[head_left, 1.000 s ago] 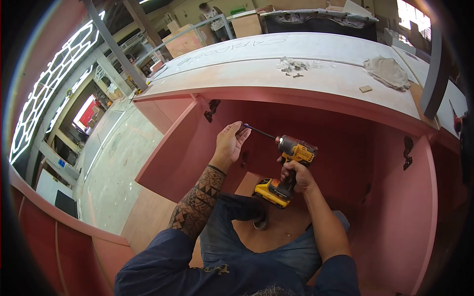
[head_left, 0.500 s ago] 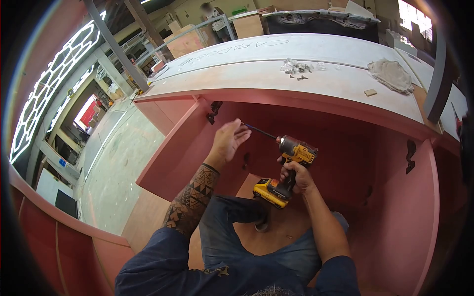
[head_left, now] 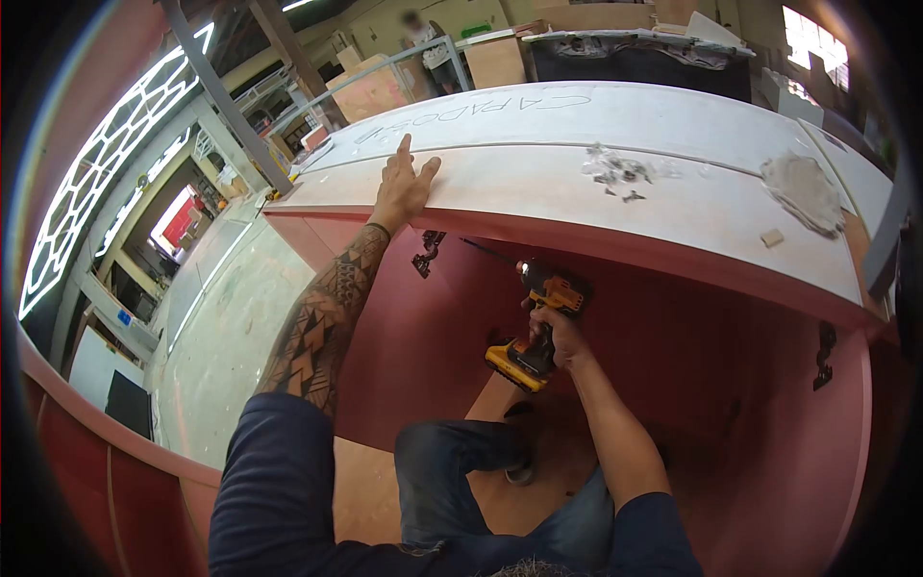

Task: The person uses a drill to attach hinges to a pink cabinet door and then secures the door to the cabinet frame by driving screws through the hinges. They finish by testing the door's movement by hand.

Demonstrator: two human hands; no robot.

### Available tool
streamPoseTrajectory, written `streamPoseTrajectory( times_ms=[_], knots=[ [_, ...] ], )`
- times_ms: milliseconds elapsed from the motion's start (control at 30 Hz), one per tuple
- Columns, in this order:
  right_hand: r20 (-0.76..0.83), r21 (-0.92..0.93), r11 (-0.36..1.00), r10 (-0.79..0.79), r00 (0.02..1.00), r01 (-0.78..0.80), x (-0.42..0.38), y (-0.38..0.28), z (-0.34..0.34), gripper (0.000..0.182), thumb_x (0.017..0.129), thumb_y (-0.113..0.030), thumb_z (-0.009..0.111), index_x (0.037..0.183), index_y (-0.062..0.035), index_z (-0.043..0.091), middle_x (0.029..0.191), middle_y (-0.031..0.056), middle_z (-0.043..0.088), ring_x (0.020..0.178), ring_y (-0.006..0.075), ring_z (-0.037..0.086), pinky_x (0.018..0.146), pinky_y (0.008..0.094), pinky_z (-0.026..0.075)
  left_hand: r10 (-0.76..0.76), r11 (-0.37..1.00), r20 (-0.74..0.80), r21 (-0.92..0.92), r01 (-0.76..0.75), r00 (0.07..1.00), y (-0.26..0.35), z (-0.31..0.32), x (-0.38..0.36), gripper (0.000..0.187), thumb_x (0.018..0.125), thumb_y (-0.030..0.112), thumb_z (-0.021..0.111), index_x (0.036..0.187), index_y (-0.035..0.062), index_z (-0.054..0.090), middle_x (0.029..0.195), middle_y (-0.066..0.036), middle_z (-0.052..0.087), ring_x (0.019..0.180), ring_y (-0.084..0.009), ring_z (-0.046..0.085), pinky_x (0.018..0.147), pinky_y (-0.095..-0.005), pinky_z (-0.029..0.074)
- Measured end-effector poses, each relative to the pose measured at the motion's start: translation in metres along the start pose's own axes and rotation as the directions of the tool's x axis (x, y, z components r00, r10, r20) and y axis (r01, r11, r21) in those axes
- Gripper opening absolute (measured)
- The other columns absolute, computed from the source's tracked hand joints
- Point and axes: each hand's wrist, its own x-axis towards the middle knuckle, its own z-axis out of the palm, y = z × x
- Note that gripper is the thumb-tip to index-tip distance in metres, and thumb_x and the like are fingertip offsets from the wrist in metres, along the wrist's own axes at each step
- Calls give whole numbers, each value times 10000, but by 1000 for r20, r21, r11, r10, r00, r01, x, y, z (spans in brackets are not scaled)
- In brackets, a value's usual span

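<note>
Pale floor [head_left: 216,327]; black-and-yellow drill [head_left: 553,291].

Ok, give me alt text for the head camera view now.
A person's right hand grips a power driver before an open pink cabinet; the left hand is open at its white top. Small hardware and a crumpled cloth lie there.

My single camera sits on my head, facing forward and down from just above my dark blue cloth sleeves [head_left: 274,462] and faded blue denim trousers [head_left: 437,481], near. My left hand [head_left: 404,192] and right hand [head_left: 560,338] fall mid-view. It looks across the long white-topped pink desk [head_left: 510,168] to a grey metal railing [head_left: 457,63], far; its wide lens bends straight edges.
</note>
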Motion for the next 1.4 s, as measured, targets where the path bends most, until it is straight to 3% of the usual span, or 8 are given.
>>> streamPoseTrajectory(
  times_ms=[167,267,433,567,833,1033,1167,1400],
  knots=[
    [28,-107,993,-41,999,44,40,18,-2,243,876,-167,687,1098,-67,696,778,-17,603,673,80,591,624,281,502,-10,1000,26,-9,11,1000,0,-3,-2,913,996,570,592,1669,77,220,1477,-278,529,1370,-427,514,1151,-511,405],
    [-20,-155,988,-13,1000,9,53,18,-1,262,876,-119,707,1124,-39,674,836,11,636,663,123,630,619,310,542,-27,999,43,-25,28,999,3,-4,-1,922,994,575,593,1672,81,209,1479,-252,538,1370,-410,521,1145,-505,411],
    [79,-142,986,-79,994,90,69,16,12,265,889,-86,682,1141,-7,662,914,66,683,653,161,686,616,328,572,-52,998,83,-20,54,995,6,-7,-1,924,991,589,591,1670,82,221,1474,-237,551,1381,-391,526,1145,-498,414],
    [80,-157,985,-62,995,74,73,15,21,271,865,-122,676,1119,-27,691,771,19,637,659,113,629,617,278,509,-50,998,89,-28,53,995,8,-7,-1,921,992,594,588,1667,77,234,1470,-237,558,1367,-387,543,1146,-496,414],
    [95,-124,989,-72,993,84,83,29,13,330,875,-68,648,1200,-11,655,1053,66,693,711,117,656,664,292,565,-43,998,87,-44,47,995,8,-7,-1,910,1002,598,575,1663,66,245,1464,-250,563,1357,-381,557,1143,-485,418],
    [99,-123,991,-48,994,60,84,33,13,312,923,-77,621,1228,-16,642,1077,73,708,718,109,661,642,285,566,-38,998,83,-37,41,996,8,-7,0,917,1001,605,570,1664,63,242,1461,-248,567,1368,-382,549,1147,-485,414],
    [56,-131,989,-60,997,67,86,37,14,315,931,-83,617,1240,-26,636,1083,70,702,705,104,656,640,286,569,-41,998,83,-39,44,996,6,-5,0,926,999,616,565,1665,61,239,1460,-249,568,1372,-383,547,1150,-485,410],
    [-15,-200,978,-68,998,64,90,35,19,193,916,-82,660,1106,-53,683,832,-5,654,664,82,625,595,263,510,-81,996,120,-29,85,989,17,-7,2,995,963,663,572,1657,30,246,1453,-241,577,1369,-382,545,1152,-486,407]
  ],
)
